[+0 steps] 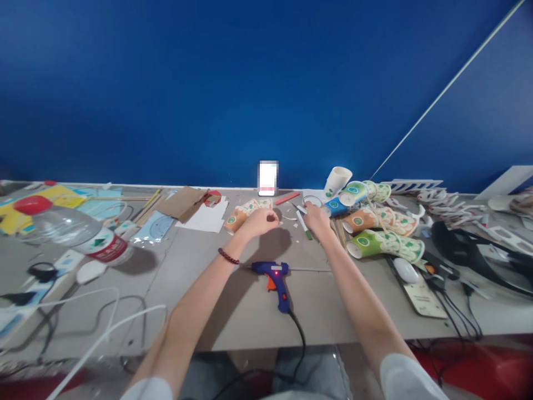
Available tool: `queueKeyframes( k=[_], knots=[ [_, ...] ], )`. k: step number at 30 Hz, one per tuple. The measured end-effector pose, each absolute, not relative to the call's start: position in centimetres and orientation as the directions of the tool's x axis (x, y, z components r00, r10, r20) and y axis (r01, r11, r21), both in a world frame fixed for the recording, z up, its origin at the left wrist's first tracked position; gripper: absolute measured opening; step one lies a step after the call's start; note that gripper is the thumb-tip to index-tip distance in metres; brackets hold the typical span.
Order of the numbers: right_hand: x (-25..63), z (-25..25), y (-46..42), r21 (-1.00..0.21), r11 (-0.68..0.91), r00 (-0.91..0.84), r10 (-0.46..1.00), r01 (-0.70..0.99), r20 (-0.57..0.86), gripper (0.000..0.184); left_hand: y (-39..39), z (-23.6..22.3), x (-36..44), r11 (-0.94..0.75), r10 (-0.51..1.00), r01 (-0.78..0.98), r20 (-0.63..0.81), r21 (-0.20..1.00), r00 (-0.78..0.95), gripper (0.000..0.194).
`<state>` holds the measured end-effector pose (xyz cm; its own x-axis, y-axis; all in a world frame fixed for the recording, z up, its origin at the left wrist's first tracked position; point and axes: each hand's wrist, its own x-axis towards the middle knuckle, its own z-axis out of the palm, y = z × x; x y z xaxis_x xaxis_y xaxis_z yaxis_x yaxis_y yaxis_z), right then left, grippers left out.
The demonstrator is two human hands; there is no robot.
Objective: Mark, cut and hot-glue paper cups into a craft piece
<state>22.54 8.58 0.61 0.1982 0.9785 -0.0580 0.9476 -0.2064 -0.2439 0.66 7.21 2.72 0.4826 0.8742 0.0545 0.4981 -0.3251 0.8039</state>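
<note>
My left hand (263, 221) hovers over the table with thumb and fingertips curled into a pinch. Whatever is in it, if anything, is too small to make out. Just behind it lies an orange and white patterned paper cup (237, 218). My right hand (317, 220) reaches down to the tabletop, its fingers closed around a slim white pen-like thing (300, 209) with a dark tip. Beside that hand is a green and white marker-like stick (307, 232). Between my forearms rests a blue hot glue gun (272, 272) with an orange trigger and a lit red light.
Patterned paper cups (366, 244) lie in a group at the right, near a white mouse (405, 270). A phone (267, 178) stands against the blue wall. At the left are a plastic bottle (83, 230), cardboard (183, 203) and a power strip (45, 300). The glue gun's cord drops over the front edge.
</note>
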Motion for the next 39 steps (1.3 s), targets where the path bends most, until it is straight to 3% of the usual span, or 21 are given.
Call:
queueKeyframes(
  k=[7,13,23,30,33,37,39],
  knots=[
    [22.3,1.2,8.4,-0.11,-0.195,0.18,0.975,0.975,-0.13,0.03,7.4,2.4,0.6,-0.318,0.883,0.494,0.064,0.809,0.465,0.009],
    [21.9,2.0,8.1,-0.059,-0.186,0.174,0.97,0.981,-0.172,0.034,7.4,2.7,0.5,-0.3,0.892,0.517,0.044,0.802,0.45,0.01],
    [21.5,1.8,8.1,-0.113,-0.199,0.168,0.956,0.973,-0.239,0.029,7.0,3.5,0.5,-0.273,0.907,0.505,0.045,0.819,0.418,0.015],
    [21.5,1.5,8.3,-0.364,-0.238,0.174,0.964,0.901,-0.2,0.012,7.2,3.2,0.2,-0.23,0.916,0.468,0.027,0.853,0.399,0.017],
    [21.5,1.5,8.6,-0.55,-0.23,0.16,0.972,0.803,-0.173,0.02,7.6,2.8,0.0,-0.23,0.922,0.476,0.035,0.849,0.385,0.018],
    [20.8,1.4,9.0,-0.84,-0.231,0.116,0.973,0.492,-0.2,0.018,7.9,2.4,0.0,-0.224,0.931,0.439,0.058,0.87,0.36,0.018],
    [20.4,1.3,9.2,-0.93,-0.219,0.082,0.976,0.296,-0.203,0.011,7.9,2.2,0.1,-0.217,0.935,0.398,0.073,0.891,0.347,0.018]
  ],
)
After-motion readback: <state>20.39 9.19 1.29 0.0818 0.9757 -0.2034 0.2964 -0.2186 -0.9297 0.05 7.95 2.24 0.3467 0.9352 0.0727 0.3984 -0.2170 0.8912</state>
